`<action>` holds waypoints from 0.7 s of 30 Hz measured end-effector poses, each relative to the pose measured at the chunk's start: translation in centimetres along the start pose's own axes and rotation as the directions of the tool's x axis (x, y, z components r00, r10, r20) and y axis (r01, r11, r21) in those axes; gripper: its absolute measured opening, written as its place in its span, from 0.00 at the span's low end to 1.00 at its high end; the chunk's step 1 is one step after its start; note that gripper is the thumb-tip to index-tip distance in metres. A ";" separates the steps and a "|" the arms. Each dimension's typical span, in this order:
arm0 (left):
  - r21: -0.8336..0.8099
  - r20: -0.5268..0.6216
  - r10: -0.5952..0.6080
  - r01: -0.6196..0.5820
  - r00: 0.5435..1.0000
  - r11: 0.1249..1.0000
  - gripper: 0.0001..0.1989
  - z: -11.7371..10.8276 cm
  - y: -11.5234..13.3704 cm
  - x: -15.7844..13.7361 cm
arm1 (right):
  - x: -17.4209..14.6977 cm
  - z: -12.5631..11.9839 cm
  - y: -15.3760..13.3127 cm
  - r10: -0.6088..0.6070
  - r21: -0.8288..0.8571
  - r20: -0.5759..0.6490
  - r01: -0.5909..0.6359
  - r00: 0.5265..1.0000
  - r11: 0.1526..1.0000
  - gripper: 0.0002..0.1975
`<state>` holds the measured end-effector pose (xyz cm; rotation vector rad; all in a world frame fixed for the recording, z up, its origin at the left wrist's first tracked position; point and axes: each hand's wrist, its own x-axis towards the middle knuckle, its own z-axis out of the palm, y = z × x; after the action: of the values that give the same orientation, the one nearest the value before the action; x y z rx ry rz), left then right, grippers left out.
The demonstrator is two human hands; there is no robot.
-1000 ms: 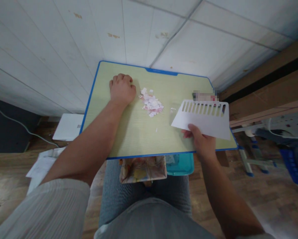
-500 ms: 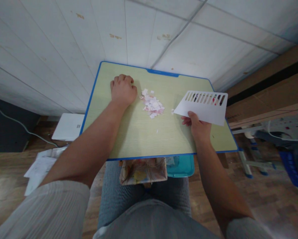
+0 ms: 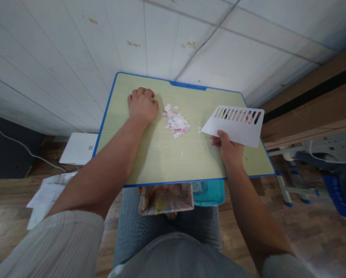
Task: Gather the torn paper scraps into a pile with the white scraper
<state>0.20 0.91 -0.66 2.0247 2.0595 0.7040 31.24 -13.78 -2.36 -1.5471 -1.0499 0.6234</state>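
Pinching a slotted white card (image 3: 235,131) with the right hand (image 3: 231,151), thumb above, at three o'clock on the bench (image 3: 158,168). Resting the left hand (image 3: 143,107) palm-down at ten o'clock, fingers curled; cannot tell whether gripping anything. Lying loose between: heaped paper scraps (image 3: 177,123). Could scatter easily from a knock or draught off the card.

Left forearm (image 3: 112,164) stretched forward and inward, wrist (image 3: 137,122) nearly straight. Left hand (image 3: 143,106) back uppermost, fingers (image 3: 140,92) bent and bunched together, tips hidden, thumb close along inner side. Right forearm (image 3: 250,216) extended forward, slanting inward. Right hand (image 3: 231,151) in pinch grip, thumb on top, some fingertips (image 3: 215,142) showing toward left. Hands well apart, left one farther forward.
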 end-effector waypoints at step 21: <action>-0.026 -0.005 0.006 -0.006 1.000 1.000 0.24 0.3 -0.3 0.2 | -1.1 0.0 -0.2 -0.080 -0.091 -0.003 0.079 0.997 0.993 0.24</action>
<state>0.01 1.13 -0.99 2.0177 2.0374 0.7332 30.62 -14.72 -2.31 -1.5765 -1.1428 0.5217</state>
